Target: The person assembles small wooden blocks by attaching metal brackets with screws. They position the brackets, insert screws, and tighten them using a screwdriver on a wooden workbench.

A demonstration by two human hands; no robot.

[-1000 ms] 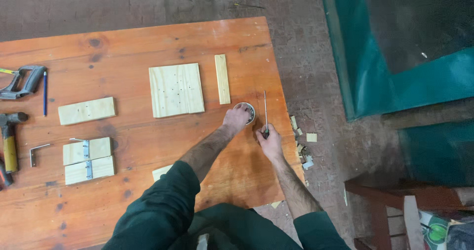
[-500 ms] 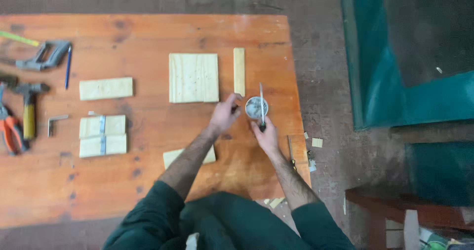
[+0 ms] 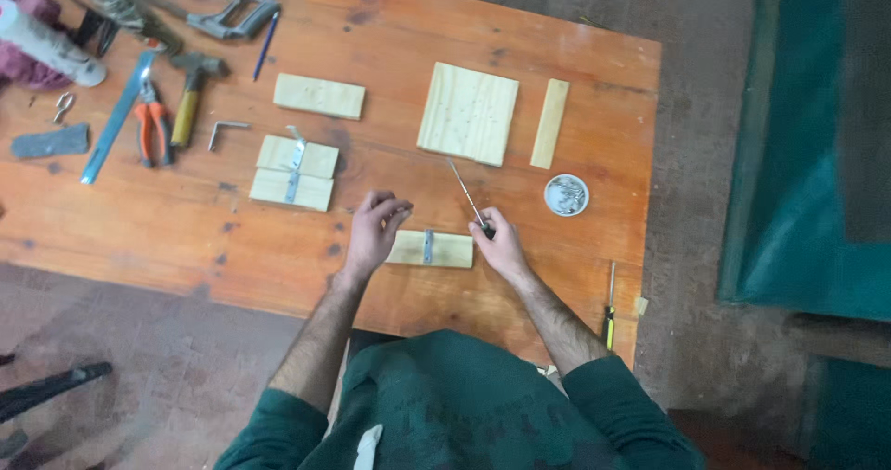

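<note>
We see our left hand (image 3: 373,233) resting on the orange-brown wooden table (image 3: 167,229), fingers curled loosely inward with the tips drawn close together just past the left end of a small wooden block (image 3: 430,249); we cannot tell whether they pinch anything tiny between them. That block lies flat near the table's near edge, between our two hands, with a small metal bracket (image 3: 428,246) across its middle. Our right hand (image 3: 501,243) sits at the block's right end, fingers wrapped tight around the dark handle of a screwdriver (image 3: 467,198), whose thin shaft slants up and to the left, away from us, its tip above the bare table just short of a square pine board (image 3: 468,114). Beside that board to the right lies a narrow wooden strip (image 3: 549,124), and below the strip stands a small round tin (image 3: 566,195) of what look like screws, well apart from our right hand. Further left we see two wooden blocks joined by a metal hinge (image 3: 294,172), another single block (image 3: 318,96) above them, and a bent hex key (image 3: 225,130). At the far left lie a hammer (image 3: 190,94), orange-handled pliers (image 3: 148,127), a steel ruler (image 3: 119,117) and a clamp (image 3: 236,17). A second screwdriver (image 3: 610,308) with a yellow and black handle rests by the table's right edge
</note>
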